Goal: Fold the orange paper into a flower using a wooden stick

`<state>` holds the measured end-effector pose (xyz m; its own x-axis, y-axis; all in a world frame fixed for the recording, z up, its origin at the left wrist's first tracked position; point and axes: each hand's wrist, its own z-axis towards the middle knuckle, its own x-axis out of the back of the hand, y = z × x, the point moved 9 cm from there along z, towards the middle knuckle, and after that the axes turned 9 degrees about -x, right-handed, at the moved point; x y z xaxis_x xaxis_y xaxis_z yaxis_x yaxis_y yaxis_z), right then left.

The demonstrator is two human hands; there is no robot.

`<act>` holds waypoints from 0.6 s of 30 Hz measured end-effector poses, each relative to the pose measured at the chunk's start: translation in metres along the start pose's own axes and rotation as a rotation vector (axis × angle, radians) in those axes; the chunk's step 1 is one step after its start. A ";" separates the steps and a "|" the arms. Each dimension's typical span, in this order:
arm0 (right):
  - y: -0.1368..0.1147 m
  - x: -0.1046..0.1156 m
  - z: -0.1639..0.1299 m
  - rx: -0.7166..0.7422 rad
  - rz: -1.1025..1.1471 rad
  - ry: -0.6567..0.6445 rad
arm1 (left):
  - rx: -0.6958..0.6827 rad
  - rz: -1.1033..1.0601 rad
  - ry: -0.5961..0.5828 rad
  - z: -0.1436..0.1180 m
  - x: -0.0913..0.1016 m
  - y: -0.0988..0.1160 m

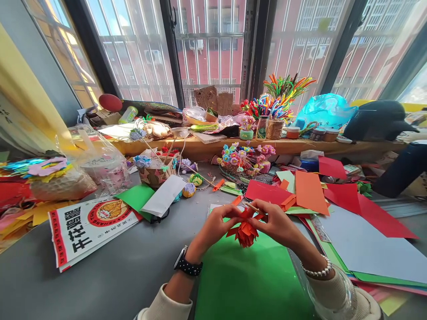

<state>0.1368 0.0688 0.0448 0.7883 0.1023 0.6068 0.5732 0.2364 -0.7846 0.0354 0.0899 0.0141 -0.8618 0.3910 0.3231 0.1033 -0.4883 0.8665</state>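
An orange-red paper flower (247,235) with folded, pointed petals hangs head down between my two hands. My left hand (218,226) pinches its upper left side with thumb and fingers. On the other side, my right hand (275,224) has its fingers closed at the top of the flower. A thin, pale stick-like piece (254,207) shows by the right fingertips; what it is I cannot tell. Below both hands lies a large green sheet (247,280) on the grey table.
Coloured paper, including an orange sheet (311,192) and a white sheet (370,246), spreads over the right. A printed paper bag (96,231) lies left, near a white folded paper (164,195). Behind stand a basket of small flowers (242,162) and a cluttered windowsill (207,149).
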 end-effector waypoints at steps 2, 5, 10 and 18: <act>-0.002 0.001 0.000 0.017 -0.024 0.016 | 0.004 0.002 -0.018 0.000 0.000 -0.002; -0.003 0.001 -0.001 0.034 -0.051 0.022 | 0.011 0.028 -0.080 0.001 -0.002 -0.005; -0.003 -0.002 -0.001 0.069 -0.059 -0.014 | -0.024 0.055 -0.138 0.001 -0.004 -0.003; 0.000 -0.004 0.001 0.059 -0.073 -0.038 | -0.092 0.150 -0.103 0.001 -0.005 0.009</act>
<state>0.1337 0.0697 0.0423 0.7351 0.1191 0.6674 0.6140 0.3006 -0.7299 0.0409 0.0844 0.0204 -0.7842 0.3842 0.4873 0.1768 -0.6144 0.7690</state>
